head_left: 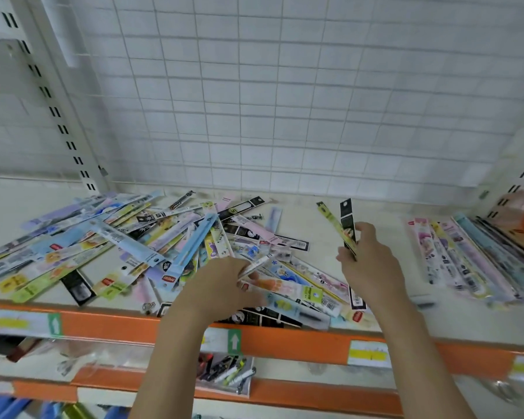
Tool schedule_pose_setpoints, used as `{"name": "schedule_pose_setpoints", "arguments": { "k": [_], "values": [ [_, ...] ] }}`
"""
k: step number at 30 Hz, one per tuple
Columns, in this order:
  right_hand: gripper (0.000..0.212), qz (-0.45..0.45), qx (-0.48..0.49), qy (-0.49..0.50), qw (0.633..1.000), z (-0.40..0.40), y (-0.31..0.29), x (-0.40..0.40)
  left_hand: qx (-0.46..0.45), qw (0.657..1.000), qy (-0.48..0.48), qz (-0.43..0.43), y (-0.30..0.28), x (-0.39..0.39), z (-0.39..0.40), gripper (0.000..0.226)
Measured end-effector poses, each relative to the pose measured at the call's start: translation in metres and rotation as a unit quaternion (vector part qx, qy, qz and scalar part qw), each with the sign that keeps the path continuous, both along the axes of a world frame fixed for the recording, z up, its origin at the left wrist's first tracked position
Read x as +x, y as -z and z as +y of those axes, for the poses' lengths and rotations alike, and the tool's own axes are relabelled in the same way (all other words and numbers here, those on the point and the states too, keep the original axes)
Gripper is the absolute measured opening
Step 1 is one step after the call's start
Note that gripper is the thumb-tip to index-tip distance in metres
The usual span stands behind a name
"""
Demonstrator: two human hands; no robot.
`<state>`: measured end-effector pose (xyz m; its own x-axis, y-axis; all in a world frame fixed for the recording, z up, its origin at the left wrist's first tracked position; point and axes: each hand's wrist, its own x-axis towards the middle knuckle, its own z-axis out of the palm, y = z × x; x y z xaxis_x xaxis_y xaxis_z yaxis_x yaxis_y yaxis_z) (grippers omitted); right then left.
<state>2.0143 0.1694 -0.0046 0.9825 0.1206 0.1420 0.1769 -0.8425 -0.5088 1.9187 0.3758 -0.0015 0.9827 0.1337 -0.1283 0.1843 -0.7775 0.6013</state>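
Black and yellow packets stand upright in the right hand, fingers curled round them, above the shelf, between pile and row. Left hand pinches a pale packet at the near edge of the pile. Judged early to midway: a tidy row lies at right, well apart, but the loose pile holds most packets, unsorted. Shelf is cream with an orange front strip and price labels. White wire grid behind, slotted post at left, blurred lower shelf beneath.
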Motion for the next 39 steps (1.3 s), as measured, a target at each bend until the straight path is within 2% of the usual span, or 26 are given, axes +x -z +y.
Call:
{"name": "schedule_pose_setpoints", "arguments": {
  "k": [3,6,9,13,17,21,32,39],
  "values": [
    [0.031,0.01,-0.02,-0.014,1.0,-0.006,-0.001,0.003,0.048,0.998,0.024,0.026,0.001,0.003,-0.009,0.026],
    [0.033,0.013,-0.007,-0.025,1.0,-0.009,-0.002,0.002,0.115,0.993,0.014,0.0,0.001,0.006,-0.013,0.017],
    [0.032,0.013,0.007,-0.033,0.999,-0.01,-0.001,0.001,0.108,0.994,-0.01,-0.024,-0.001,0.007,-0.014,0.019],
    [0.018,0.011,0.004,-0.044,0.999,-0.009,-0.001,0.003,0.11,0.994,-0.014,-0.016,-0.002,0.003,-0.012,0.026],
    [0.017,0.012,0.007,-0.058,0.998,-0.006,0.0,0.0,0.058,0.998,-0.006,0.017,-0.002,-0.004,-0.01,0.028],
    [0.015,0.018,0.004,-0.075,0.997,-0.002,0.003,-0.003,0.069,0.996,0.031,0.049,0.0,-0.007,-0.014,0.021],
    [0.011,0.047,0.068,-0.091,0.992,-0.001,0.0,-0.008,-0.082,0.991,-0.073,-0.08,-0.009,-0.009,-0.006,0.01],
    [0.018,0.029,0.066,-0.101,0.992,0.005,-0.001,-0.013,-0.102,0.976,-0.127,-0.144,-0.012,-0.008,0.003,0.01]
  ]
}}
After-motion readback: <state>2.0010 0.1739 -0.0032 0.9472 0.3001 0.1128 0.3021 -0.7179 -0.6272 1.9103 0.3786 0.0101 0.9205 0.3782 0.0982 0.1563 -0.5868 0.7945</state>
